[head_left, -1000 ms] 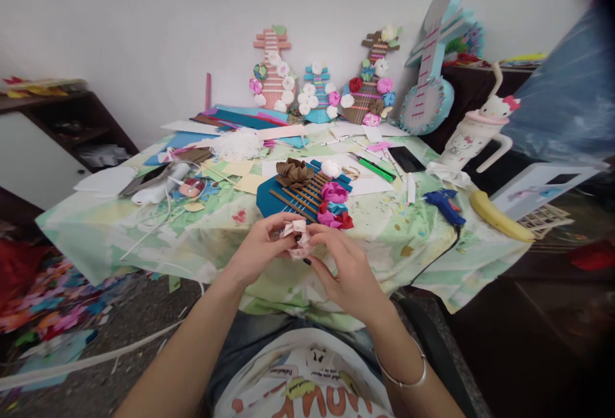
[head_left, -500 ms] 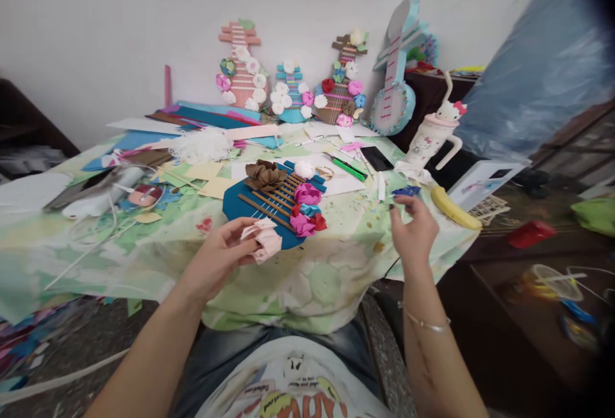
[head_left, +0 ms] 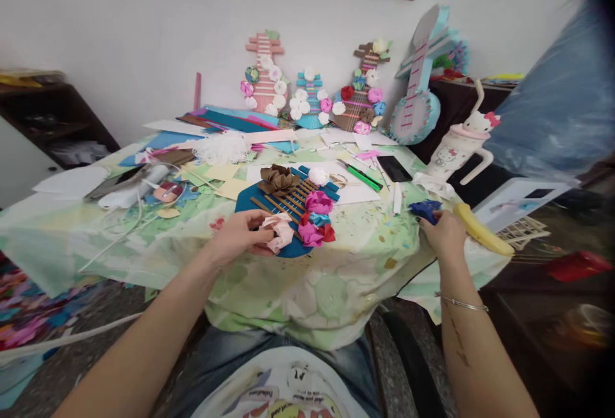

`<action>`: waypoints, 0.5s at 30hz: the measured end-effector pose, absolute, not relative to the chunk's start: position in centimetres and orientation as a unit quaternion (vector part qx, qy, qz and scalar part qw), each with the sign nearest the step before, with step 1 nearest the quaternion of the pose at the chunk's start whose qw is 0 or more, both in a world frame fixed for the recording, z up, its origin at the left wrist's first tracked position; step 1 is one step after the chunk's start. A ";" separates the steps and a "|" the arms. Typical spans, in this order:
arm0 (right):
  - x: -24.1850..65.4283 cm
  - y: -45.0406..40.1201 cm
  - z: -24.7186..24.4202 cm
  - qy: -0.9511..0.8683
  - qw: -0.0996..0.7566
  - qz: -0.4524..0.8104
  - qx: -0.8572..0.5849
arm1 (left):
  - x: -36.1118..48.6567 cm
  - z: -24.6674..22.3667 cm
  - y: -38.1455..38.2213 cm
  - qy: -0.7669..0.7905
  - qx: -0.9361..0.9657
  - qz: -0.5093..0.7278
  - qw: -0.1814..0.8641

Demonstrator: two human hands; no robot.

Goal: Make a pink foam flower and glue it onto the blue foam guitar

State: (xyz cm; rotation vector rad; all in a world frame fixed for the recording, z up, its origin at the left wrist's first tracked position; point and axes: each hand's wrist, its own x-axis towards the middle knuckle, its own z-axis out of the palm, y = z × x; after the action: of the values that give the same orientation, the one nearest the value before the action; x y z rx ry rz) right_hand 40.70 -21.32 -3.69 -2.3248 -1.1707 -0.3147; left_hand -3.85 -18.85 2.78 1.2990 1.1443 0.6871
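My left hand (head_left: pixel 247 233) pinches a pale pink paper flower (head_left: pixel 279 232) over the lower left edge of a blue instrument-shaped board (head_left: pixel 245 203). Brown strips, a large brown paper flower (head_left: pixel 278 180), a white one (head_left: pixel 318 176) and magenta ones (head_left: pixel 319 202) sit on that board. At the right of the table, my right hand (head_left: pixel 444 232) has its fingers around the near end of a dark blue object (head_left: pixel 423 208), which looks like a glue gun and is partly hidden by the hand.
A green cutter (head_left: pixel 361 175) and a black phone (head_left: pixel 394 168) lie behind. A banana (head_left: pixel 482 231) and a white cup (head_left: pixel 454 152) stand right. Paper sheets, white shreds (head_left: pixel 221 147) and a power strip (head_left: pixel 125 190) cover the left. Decorated paper instruments (head_left: pixel 310 100) lean on the wall.
My right hand has gone from apart above the table to the dark blue object and closed on it. My left hand still holds the pink flower. The view has shifted left.
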 end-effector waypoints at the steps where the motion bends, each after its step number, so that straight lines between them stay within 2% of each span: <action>1: 41.1 -21.3 -3.7 -0.433 0.250 -0.115 -0.858 | -3.9 2.6 -18.6 0.499 0.566 0.279 0.594; 9: 43.8 -20.8 -3.5 -0.468 0.197 -0.064 -0.859 | -3.5 2.1 -18.4 0.492 0.646 0.220 0.541; 15: 45.2 -20.1 -2.4 -0.413 0.243 0.069 -0.875 | -2.6 2.8 -18.0 0.514 0.698 0.153 0.474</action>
State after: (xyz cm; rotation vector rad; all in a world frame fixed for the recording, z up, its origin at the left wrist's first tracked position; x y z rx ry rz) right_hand 45.23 -20.10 -2.42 -2.3921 -1.1285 0.1880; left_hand -2.56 -17.95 2.85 1.7080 1.2566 0.3752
